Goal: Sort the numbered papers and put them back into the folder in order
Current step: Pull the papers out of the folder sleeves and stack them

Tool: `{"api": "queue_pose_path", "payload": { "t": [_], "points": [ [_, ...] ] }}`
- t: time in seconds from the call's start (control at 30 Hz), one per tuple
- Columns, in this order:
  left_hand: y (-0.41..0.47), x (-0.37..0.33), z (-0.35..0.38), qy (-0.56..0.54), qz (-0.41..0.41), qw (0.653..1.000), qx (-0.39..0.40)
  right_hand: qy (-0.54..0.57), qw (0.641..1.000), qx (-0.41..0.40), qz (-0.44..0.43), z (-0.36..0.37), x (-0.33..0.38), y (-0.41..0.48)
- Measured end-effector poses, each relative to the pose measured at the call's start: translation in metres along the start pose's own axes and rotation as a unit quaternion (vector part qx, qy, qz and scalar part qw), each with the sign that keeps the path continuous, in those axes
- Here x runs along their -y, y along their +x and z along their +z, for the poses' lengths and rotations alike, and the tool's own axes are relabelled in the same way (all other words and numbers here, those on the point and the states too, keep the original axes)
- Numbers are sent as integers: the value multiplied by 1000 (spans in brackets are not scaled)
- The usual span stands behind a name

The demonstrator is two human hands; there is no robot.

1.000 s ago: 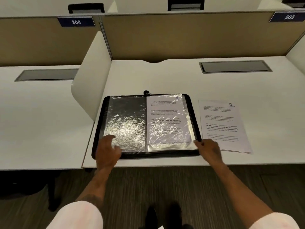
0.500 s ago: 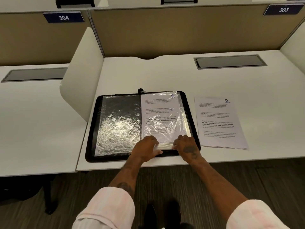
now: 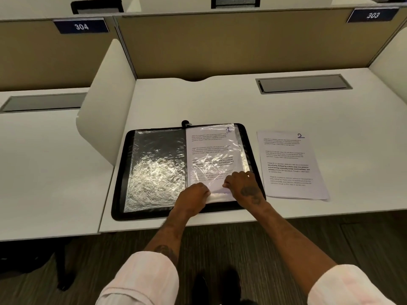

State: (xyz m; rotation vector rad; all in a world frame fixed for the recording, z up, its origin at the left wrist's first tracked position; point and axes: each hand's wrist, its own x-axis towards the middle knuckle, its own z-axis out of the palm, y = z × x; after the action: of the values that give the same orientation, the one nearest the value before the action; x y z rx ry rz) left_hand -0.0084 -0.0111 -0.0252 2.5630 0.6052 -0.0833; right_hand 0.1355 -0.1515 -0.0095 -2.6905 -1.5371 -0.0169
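Note:
A black folder lies open on the white desk, its crinkled clear sleeves catching the light. The right-hand sleeve holds the paper marked 1. The left-hand sleeve looks empty. My left hand and my right hand both rest on the bottom edge of the right-hand sleeves, fingers curled and pinching the plastic there. To the right of the folder, a small stack of papers topped by the sheet marked 2 lies flat on the desk, untouched.
A white side divider stands just left of the folder. Tan back panels carry signs 304 and 303. A grey cable hatch sits at the desk's back right. The desk's front edge runs just below the folder.
One second ago my hands were at the folder's two bottom corners; both have moved inward onto the bottom edge of the right-hand sleeves and curled on the plastic.

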Motion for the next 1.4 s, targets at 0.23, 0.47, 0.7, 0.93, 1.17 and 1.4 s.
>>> {"api": "queue_pose_path", "payload": {
  "t": [0.23,0.47,0.7,0.93,1.17,1.4],
  "points": [
    [7,3,-4,-133,-96,986,-37,27,997,-65,-20,3,-1,-3],
    [12,7,-8,-129,-69,989,12,43,997,54,-29,-5,-1,3],
    [10,2,-8,-71,-45,996,-13,111,968,-163,-152,-10,24,-10],
    [1,4,-7,-30,-10,998,-48,45,989,119,-71,29,52,-25],
    [-10,2,-4,156,92,983,-7,6,994,110,-20,32,65,-50],
    [-9,0,4,199,102,974,-38,57,997,-43,-25,43,72,-95]
  ]
}}
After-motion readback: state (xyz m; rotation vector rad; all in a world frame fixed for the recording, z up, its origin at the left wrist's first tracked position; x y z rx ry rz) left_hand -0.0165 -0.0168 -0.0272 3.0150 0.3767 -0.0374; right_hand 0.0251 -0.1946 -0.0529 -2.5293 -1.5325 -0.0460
